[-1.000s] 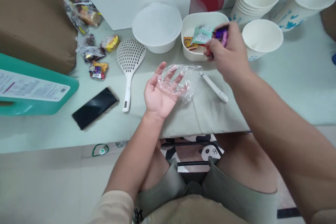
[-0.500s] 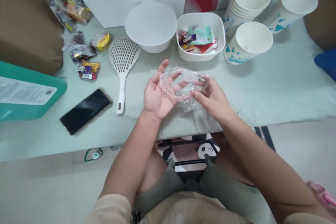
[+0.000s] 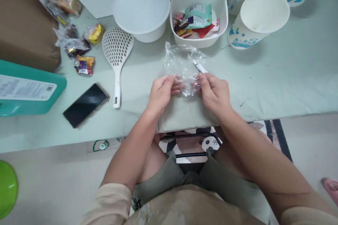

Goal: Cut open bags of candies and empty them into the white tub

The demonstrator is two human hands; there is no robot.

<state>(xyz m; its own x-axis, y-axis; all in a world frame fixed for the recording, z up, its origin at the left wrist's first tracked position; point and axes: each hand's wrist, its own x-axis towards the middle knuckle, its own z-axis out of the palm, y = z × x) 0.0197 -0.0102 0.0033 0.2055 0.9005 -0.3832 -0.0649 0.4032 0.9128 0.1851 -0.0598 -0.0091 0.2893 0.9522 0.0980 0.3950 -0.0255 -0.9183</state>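
A phone (image 3: 86,104) is lying at centre left, a slotted spoon (image 3: 117,55) right of it; a lidded bowl (image 3: 142,9) and snack tub (image 3: 198,16) are sitting upper centre, a paper cup (image 3: 260,19) upper right.

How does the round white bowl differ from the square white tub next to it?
The round bowl is circular and closed with a pale lid; the square tub has rounded corners and stands open. The tub holds wrapped snacks; what the bowl holds is hidden. Both are white and stand side by side beyond the hands.
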